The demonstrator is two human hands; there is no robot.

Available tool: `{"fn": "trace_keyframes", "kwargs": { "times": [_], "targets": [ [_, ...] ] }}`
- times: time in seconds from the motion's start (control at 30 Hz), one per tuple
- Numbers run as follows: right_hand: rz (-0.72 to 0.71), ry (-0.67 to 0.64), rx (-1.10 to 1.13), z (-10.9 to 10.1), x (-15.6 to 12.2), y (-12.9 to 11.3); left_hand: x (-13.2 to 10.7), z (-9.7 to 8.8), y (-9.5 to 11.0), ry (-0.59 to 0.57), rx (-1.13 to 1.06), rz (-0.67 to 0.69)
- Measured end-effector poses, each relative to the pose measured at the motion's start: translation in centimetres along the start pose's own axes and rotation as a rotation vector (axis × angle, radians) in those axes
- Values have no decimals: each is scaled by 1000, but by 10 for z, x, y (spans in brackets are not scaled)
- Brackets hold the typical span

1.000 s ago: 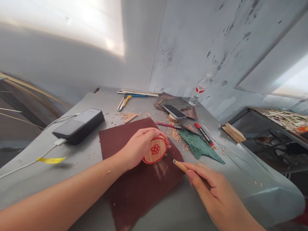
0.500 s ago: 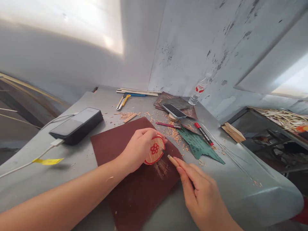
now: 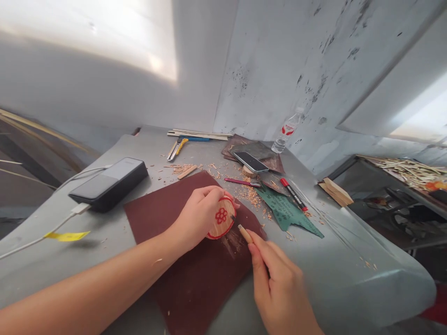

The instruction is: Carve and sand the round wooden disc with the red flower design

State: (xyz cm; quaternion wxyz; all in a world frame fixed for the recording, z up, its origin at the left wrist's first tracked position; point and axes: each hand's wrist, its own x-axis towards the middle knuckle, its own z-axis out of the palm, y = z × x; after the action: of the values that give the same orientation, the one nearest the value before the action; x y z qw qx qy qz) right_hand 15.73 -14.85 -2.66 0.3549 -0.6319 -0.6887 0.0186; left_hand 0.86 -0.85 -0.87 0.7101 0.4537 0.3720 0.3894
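Observation:
My left hand [image 3: 199,215] grips a round wood slice [image 3: 223,226] by its left and upper edge. A red ring runs around the slice's rim, and a red flower is marked in its middle. My right hand [image 3: 275,274] is closed around the light wooden handle of a carving knife [image 3: 245,233]. The knife's dark tip is at the right part of the slice's face; whether it cuts into the wood I cannot tell. Beneath both lies a dark red-brown sandpaper sheet [image 3: 188,279], with pale dust streaks below the slice.
A black power bank [image 3: 110,186] with a white cable sits left. Behind are a yellow-and-blue utility knife [image 3: 181,145], wood shavings [image 3: 253,195] and a phone [image 3: 250,162]. Rightward lie green sandpaper [image 3: 288,214], a red-capped marker [image 3: 294,194] and thin wires [image 3: 326,218]. A water bottle [image 3: 285,135] stands by the wall.
My right hand and the knife have shifted slightly left, with the tip farther onto the slice's face. The left hand keeps its hold; the whole view has shifted a little.

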Motion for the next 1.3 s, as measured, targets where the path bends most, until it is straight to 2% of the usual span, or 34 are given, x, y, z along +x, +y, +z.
{"fn": "trace_keyframes", "kwargs": {
  "times": [0.1, 0.27, 0.33, 0.47, 0.6, 0.67, 0.77, 0.83, 0.97, 1.1, 1.17, 1.3],
  "targets": [
    [81, -54, 69, 0, 1, -3, -1, 0, 0, 4, 21, 11],
    [0, 23, 8, 6, -2, -1, 0, -1, -2, 6, 37, 16],
    [40, -2, 54, 5, -1, 1, 0, -1, 0, 3, 40, 12],
    [165, -98, 161, -9, 3, 1, -5, 0, 11, -29, 49, -19],
    [165, -172, 183, -32, 3, -3, -15, 3, 17, -79, 29, -125],
    [161, -213, 165, -41, 2, -3, -18, 3, 15, -92, 161, -103],
    [173, -267, 119, -50, 0, -1, -20, 0, 8, -67, 545, 123],
    [183, -289, 88, -52, 1, 1, -22, -4, 8, -93, 694, 235],
    [191, -347, 55, -57, 8, 1, -29, -21, 21, -295, 820, 271],
    [151, -400, 27, -65, 19, -3, -32, -38, 31, -501, 1054, 226],
    [135, -425, 19, -68, 23, -5, -31, -39, 30, -541, 1118, 221],
    [106, -443, -9, -72, 25, -5, -30, -34, 26, -538, 1126, 263]
  ]
}}
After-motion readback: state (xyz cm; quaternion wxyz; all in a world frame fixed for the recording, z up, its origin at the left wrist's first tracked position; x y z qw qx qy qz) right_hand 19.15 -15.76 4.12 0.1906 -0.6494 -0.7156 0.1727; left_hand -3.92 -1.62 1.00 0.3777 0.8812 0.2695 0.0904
